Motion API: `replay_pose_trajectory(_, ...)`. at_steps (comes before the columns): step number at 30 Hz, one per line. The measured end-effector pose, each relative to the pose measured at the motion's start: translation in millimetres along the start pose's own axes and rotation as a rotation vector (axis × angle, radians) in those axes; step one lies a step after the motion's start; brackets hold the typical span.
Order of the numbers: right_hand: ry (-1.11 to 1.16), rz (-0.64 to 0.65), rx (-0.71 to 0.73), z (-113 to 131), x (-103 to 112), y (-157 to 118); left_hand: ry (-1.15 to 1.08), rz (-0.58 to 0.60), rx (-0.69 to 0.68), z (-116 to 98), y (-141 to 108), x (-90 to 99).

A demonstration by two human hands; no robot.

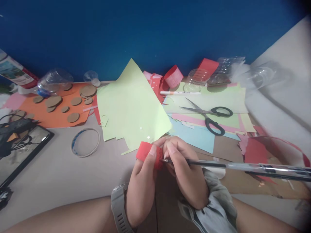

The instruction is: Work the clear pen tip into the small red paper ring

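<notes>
My left hand (143, 184) pinches a small red paper piece (145, 150) between thumb and fingers, low in the middle of the head view. The right end of this piece carries dark scribble-like marks. My right hand (187, 183) grips a ballpoint pen (261, 168) with a clear barrel, which stretches off to the right. Its tip touches or nearly touches the marked end of the red piece. Just beyond both hands lies a pale green paper sheet (131, 106) with a cut lower edge. My right fingertips are partly hidden.
Black-handled scissors (206, 115) lie on coloured papers at the right, beside a white marker (179, 93). Left of the green sheet are a tape roll (85, 142) and an orange sheet (55, 118) bearing several cardboard discs. A tablet-like device (26, 155) sits far left. A blue wall rises behind.
</notes>
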State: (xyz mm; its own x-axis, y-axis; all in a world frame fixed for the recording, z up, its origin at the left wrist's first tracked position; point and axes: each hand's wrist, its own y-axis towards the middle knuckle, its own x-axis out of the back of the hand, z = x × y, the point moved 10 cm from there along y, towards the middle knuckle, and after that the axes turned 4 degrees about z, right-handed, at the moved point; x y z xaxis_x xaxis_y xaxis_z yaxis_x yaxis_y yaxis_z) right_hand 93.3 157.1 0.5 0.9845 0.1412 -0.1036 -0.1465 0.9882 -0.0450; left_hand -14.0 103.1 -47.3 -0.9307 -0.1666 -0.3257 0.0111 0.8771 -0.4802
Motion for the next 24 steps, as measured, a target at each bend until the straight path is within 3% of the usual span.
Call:
replay_pose_trajectory(15,-0.051,0.020,0.033,6.8,-2.7,-1.3,-0.002,0.020,-0.017,-6.3,0.3,-5.5)
replay_pose_trajectory(20,-0.080,0.087,0.064,10.6,-6.9,-1.6,-0.022,-0.015,0.039,3.9,-0.9,1.5)
replay_pose_trajectory(24,-0.061,0.044,0.040,7.9,-3.1,0.4,-0.013,-0.053,0.091,13.1,-1.8,9.1)
